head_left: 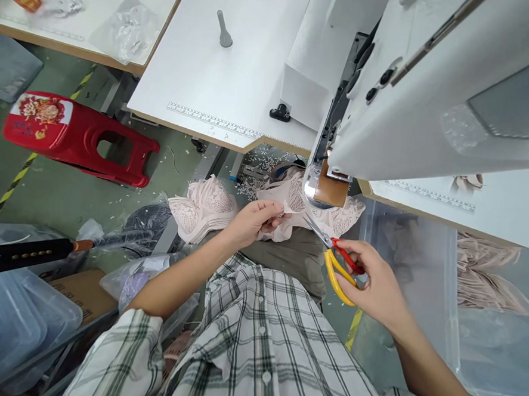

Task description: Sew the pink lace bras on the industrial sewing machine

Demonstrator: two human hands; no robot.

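Observation:
My left hand (pixel 254 221) pinches the edge of a pale pink lace bra piece (pixel 335 217) held just below the sewing machine head (pixel 414 93). My right hand (pixel 371 282) grips scissors (pixel 332 259) with yellow and red handles; their blades point up-left at the fabric near my left fingers. More pink lace cups (pixel 203 209) lie stacked on my lap to the left. My plaid shirt fills the lower middle.
A white work table (pixel 218 70) carries a ruler strip and a grey tool (pixel 223 31). A red plastic stool (pixel 77 136) stands on the green floor at left. Clear plastic bins (pixel 486 307) with pink fabric sit at right; bags and a box lie at lower left.

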